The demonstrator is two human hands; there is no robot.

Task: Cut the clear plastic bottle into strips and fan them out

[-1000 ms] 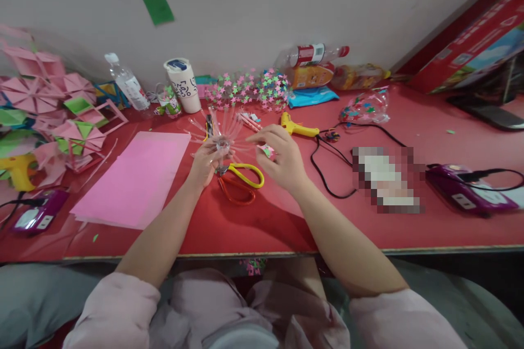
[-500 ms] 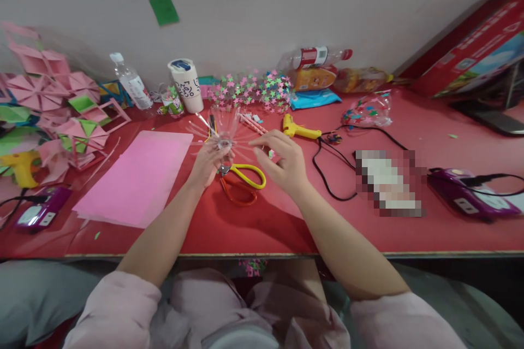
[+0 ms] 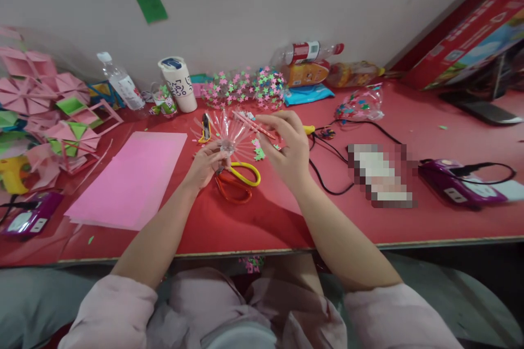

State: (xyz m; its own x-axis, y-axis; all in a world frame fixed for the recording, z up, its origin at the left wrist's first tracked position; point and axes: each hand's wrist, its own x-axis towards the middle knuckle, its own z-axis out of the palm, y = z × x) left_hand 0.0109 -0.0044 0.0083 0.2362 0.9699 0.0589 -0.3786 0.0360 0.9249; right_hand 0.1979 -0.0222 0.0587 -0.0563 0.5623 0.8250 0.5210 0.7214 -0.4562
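My left hand (image 3: 207, 164) is closed round the neck of a clear plastic bottle top (image 3: 227, 145), whose body is cut into thin strips fanning outward. Just right of the strips, my right hand (image 3: 289, 144) has its thumb and forefinger apart, with pink striped straws (image 3: 254, 124) visible through the gap. Under the bottle top lie scissors with one yellow and one red handle (image 3: 233, 194); their blades are hidden by my left hand. A utility knife (image 3: 206, 126) rests behind my left hand. My right hand partly covers a yellow glue gun (image 3: 309, 129).
Pink paper sheets (image 3: 131, 179) lie to the left, beside folded paper shapes (image 3: 45, 87). Along the wall stand a water bottle (image 3: 123, 84), a cup (image 3: 179, 84) and star-filled clear containers (image 3: 245, 88). Black cables (image 3: 327, 191) and a purple power strip (image 3: 454, 185) are at right.
My right hand has lifted slightly and moved away from the strips, now covering most of the glue gun. The bottle top has tilted a little in my left hand. The view has shifted.
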